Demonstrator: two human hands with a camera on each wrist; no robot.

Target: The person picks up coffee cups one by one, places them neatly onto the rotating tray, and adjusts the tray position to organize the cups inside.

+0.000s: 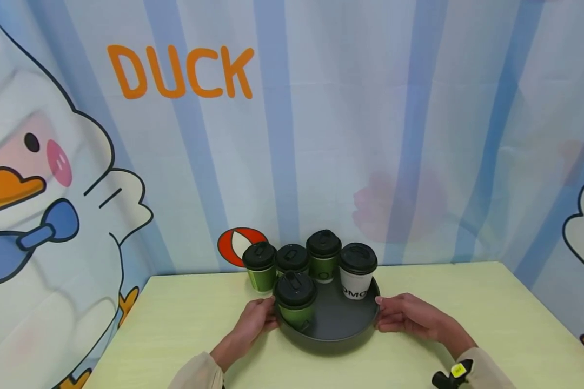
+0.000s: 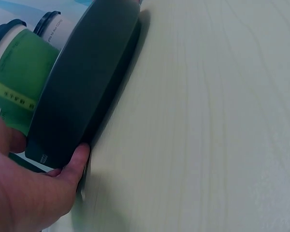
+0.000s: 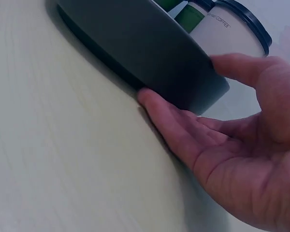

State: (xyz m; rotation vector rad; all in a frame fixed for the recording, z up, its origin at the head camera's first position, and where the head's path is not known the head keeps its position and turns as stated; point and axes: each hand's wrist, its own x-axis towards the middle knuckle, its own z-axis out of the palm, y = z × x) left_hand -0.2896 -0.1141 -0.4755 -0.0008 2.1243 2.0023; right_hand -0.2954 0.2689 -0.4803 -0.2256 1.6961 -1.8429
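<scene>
Both hands hold a round dark grey pan [image 1: 343, 319] with a raised wall. On its left side my left hand [image 1: 253, 321] grips the wall; in the left wrist view, fingertips [image 2: 80, 153] press at its bottom edge. My right hand [image 1: 411, 316] grips the opposite side, thumb at the rim and fingers [image 3: 159, 111] under the lower edge. Inside the pan, a green paper cup [image 1: 296, 316] with a black lid stands at the front left. A white paper cup [image 1: 356, 285], also black-lidded, stands at the right.
Behind the pan's left and back edge are more green cups with black lids: one at the left [image 1: 261, 278], one partly hidden [image 1: 292, 259], one taller-looking [image 1: 323, 267]. All is on a pale yellow table [image 1: 185, 308] against a printed curtain [image 1: 331, 135].
</scene>
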